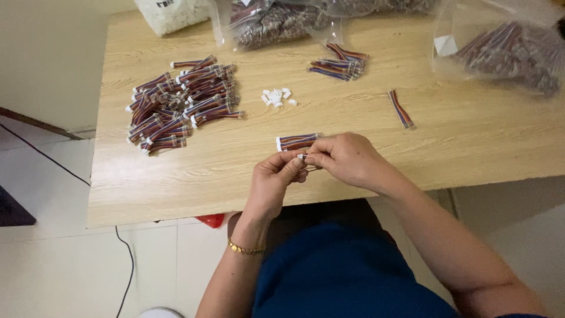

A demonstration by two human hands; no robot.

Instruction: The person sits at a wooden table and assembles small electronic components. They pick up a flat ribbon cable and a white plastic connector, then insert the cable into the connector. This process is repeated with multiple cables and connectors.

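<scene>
Head view: the left hand and right hand meet over the near edge of the desk, fingers pinched on a small white connector and its thin wires. A finished multicoloured cable lies just beside them. A large finished pile sits to the left; loose white connectors and an unfitted bundle remain.

L hand & R hand meet fingertip to fingertip — both pinched, wrists bent inward.
</scene>
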